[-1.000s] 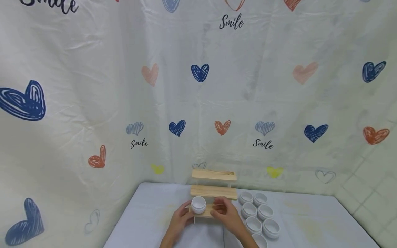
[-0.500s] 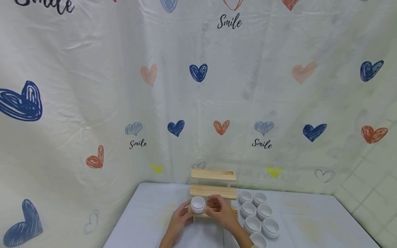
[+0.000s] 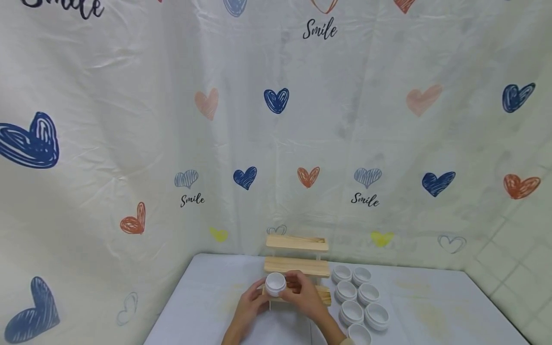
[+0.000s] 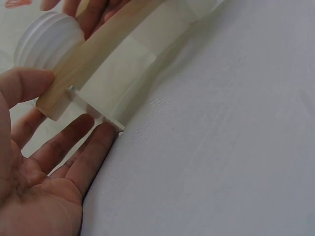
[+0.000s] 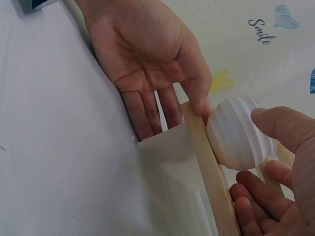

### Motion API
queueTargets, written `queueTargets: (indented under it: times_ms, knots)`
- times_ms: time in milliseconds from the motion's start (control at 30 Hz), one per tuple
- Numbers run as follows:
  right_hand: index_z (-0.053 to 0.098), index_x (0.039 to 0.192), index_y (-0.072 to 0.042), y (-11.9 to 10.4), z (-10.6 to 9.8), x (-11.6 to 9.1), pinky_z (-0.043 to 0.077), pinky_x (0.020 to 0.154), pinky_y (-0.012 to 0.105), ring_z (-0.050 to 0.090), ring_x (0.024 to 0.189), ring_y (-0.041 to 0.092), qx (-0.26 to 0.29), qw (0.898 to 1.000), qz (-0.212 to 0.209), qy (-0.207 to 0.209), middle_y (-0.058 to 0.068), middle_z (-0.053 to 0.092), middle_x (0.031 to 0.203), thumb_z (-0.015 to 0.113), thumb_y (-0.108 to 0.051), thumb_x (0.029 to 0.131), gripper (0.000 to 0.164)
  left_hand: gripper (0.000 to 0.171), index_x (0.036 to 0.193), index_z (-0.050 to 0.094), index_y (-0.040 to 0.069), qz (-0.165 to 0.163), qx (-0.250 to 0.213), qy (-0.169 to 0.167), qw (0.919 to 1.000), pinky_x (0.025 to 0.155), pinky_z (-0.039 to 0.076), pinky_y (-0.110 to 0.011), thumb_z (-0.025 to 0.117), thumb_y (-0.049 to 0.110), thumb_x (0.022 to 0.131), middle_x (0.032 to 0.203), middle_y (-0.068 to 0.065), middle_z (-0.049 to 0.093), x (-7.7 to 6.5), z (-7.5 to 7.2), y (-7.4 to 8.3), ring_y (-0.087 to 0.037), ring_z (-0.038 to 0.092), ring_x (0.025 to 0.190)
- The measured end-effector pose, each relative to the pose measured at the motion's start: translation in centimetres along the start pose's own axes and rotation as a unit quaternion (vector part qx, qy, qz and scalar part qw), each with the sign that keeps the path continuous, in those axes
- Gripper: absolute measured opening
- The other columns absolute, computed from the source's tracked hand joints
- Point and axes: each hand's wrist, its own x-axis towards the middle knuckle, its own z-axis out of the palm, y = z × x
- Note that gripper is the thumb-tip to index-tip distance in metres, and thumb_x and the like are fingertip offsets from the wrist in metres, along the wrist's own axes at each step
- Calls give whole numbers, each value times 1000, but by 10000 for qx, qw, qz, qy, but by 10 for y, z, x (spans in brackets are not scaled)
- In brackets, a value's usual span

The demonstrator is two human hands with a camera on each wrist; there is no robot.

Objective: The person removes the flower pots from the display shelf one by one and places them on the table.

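A small white cup with ribbed sides stands at the left end of the lowest tier of a wooden stepped stand. My left hand holds that end of the tier; in the left wrist view its thumb lies by the cup's base and other fingers reach below, near the clear leg. From the right, my right hand pinches the cup, with its thumb on the side near the rim and index finger low on the cup, as the right wrist view shows.
Several matching white cups stand in two columns on the white-covered table, right of the stand. The two upper tiers bear no cups. A cloth with printed hearts hangs behind the table.
My right hand has moved left along the lowest tier to the cup and now touches it. The left hand and the cup keep nearly the same place.
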Motion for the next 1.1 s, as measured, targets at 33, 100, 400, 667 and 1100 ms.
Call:
queueTargets:
  times_ms: [33,100,400,667,1100]
  knots:
    - [59,129,1,-1,1,0,56,87,27,65,111,27,-12,10000,27,14,19,68,124,81,-18,86,52,60,150,50,8,0,18,-14,10000,89,60,-34,71,21,95,126,-15,71,0,0,1,-19,69,109]
    - [60,128,1,-2,3,1,58,89,34,65,112,27,-7,10000,32,42,18,68,123,82,-17,86,51,60,150,51,9,13,54,-47,10000,89,60,-33,71,22,95,126,-15,71,-1,0,2,-19,69,109]
    - [60,124,0,-8,9,2,56,84,32,66,109,27,-25,9998,71,198,17,70,120,84,-17,83,51,61,149,50,7,143,166,-53,9997,88,59,-30,72,24,95,124,-16,71,-3,0,5,-16,69,106]
    - [60,123,0,-5,13,3,57,87,45,65,111,30,146,9993,42,344,18,70,120,85,-13,82,50,60,149,52,10,91,32,-21,10000,88,59,-30,72,23,95,125,-15,71,-1,0,3,-16,69,107]
    - [62,124,-2,-3,11,0,54,78,22,65,103,23,-100,9991,93,398,14,70,115,87,-17,80,53,64,151,47,5,11,39,-21,10000,90,60,-33,71,24,95,127,-17,70,-2,1,3,-18,69,109]
